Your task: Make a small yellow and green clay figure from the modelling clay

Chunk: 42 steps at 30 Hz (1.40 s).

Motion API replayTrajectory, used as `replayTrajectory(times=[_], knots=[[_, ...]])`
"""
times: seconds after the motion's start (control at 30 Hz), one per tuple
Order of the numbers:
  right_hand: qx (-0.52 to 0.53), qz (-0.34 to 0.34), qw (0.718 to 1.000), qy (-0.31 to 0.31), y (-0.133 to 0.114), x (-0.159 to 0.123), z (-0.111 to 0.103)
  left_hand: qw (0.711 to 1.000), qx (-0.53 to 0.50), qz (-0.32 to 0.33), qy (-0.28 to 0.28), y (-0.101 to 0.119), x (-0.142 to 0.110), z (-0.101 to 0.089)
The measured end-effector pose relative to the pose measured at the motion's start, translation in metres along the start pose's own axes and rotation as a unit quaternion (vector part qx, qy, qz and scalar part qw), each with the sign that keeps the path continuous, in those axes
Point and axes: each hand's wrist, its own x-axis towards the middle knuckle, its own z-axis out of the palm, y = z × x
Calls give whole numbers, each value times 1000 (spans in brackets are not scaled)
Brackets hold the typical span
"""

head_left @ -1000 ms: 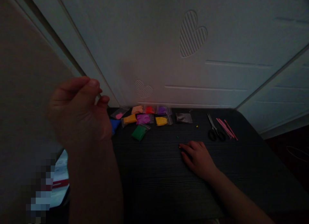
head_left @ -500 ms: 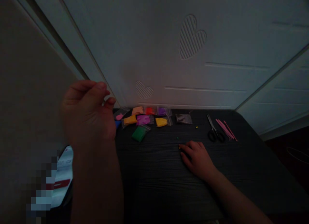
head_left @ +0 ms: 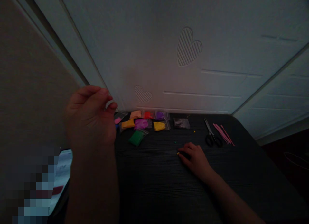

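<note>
My left hand (head_left: 93,116) is raised close to the camera at the left, thumb and fingers pressed together in a pinch. What they hold, if anything, is hidden. On the dark table my right hand (head_left: 195,158) rests with thumb and forefinger closing around a small yellow piece of clay (head_left: 178,153), which shows at the thumb tip. A tiny green bit (head_left: 175,142) lies just beyond those fingers. Another small yellow piece (head_left: 194,131) sits farther back, toward the scissors.
Small bags of coloured clay, among them a green bag (head_left: 137,138) and a yellow bag (head_left: 159,126), line the back of the table. Black-handled scissors (head_left: 212,135) and pink tools (head_left: 222,134) lie at the right. A lit screen (head_left: 61,172) is at lower left.
The view has tilted up slightly. My right thumb has come in beside the small yellow piece, which was at the forefinger before. My left hand keeps its pinch.
</note>
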Motion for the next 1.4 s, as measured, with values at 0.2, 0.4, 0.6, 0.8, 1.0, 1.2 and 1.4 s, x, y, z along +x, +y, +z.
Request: replayTrajectory(times=[0.2, 0.4, 0.6, 0.8, 1.0, 1.2, 1.4], knots=[[113, 0, 993, 27, -14, 2, -19, 998, 1, -47, -43, -8, -8, 6], [128, -113, 971, 169, -71, 19, -102, 905, 255, -103, -325, 5, -40, 21], [84, -230, 925, 290, -116, 27, -139, 877, 293, 48, -378, 42, -59, 19], [52, -249, 922, 293, -114, 21, -133, 853, 315, 97, -406, 50, -58, 16], [52, -217, 934, 278, -114, 14, -128, 829, 327, 103, -441, 50, -61, 19], [50, -201, 931, 300, -120, 13, -130, 839, 349, 90, -407, 53, -67, 20], [43, -207, 933, 291, -120, 12, -132, 856, 328, 94, -388, 53, -71, 29]])
